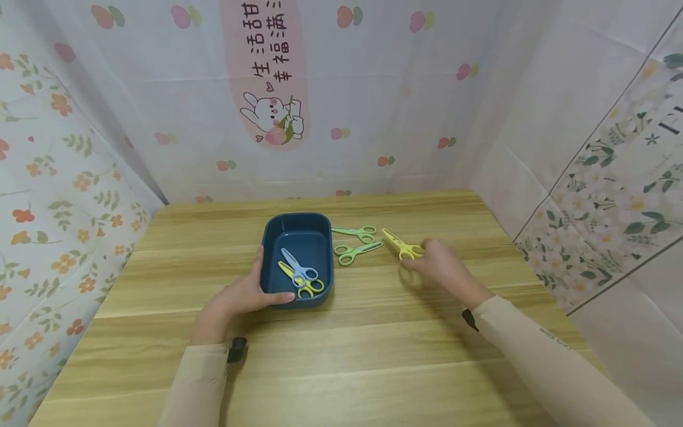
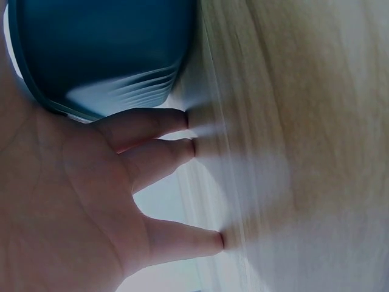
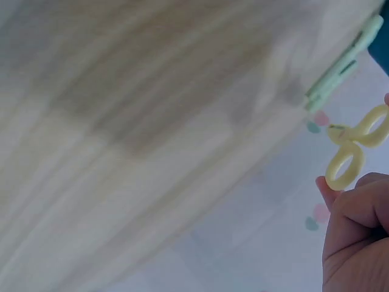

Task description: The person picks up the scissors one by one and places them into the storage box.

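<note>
My left hand lies against the left and near sides of a dark blue tray, thumb along its near rim. In the left wrist view several fingers are straight, tips at the tabletop. Inside the tray, blue scissors lie across yellow-green scissors. With my right hand I pinch yellow scissors by the handle loops, blades pointing away and left. The right wrist view shows their loops off the tabletop.
Two green scissors lie right of the tray: the farther pair with its blade end at the tray wall, the nearer pair with loops toward the tray. The wooden table is bordered by patterned curtains behind and at both sides.
</note>
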Available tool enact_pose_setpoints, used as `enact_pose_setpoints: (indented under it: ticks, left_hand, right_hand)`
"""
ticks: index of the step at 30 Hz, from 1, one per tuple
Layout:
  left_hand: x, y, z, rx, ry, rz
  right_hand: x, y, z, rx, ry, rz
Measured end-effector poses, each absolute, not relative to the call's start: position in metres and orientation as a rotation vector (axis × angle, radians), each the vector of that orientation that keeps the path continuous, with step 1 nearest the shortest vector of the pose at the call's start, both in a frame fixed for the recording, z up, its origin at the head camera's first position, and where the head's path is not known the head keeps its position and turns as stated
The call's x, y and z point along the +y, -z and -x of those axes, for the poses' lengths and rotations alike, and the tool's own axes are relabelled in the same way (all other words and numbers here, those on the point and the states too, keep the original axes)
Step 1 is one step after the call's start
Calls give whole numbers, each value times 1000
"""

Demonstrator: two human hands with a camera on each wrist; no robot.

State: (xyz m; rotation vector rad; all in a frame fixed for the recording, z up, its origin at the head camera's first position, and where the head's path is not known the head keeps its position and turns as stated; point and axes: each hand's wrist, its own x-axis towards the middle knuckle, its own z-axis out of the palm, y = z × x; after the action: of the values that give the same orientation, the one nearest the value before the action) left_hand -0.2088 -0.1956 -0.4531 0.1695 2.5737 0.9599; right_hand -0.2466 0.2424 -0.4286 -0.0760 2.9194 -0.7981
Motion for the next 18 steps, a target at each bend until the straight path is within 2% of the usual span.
enact_pose_setpoints:
  ticks: [18]
  left_hand:
    - [-196, 455, 210, 2560, -985, -179]
  right_hand:
    - [202, 377, 255, 2942, 867, 149]
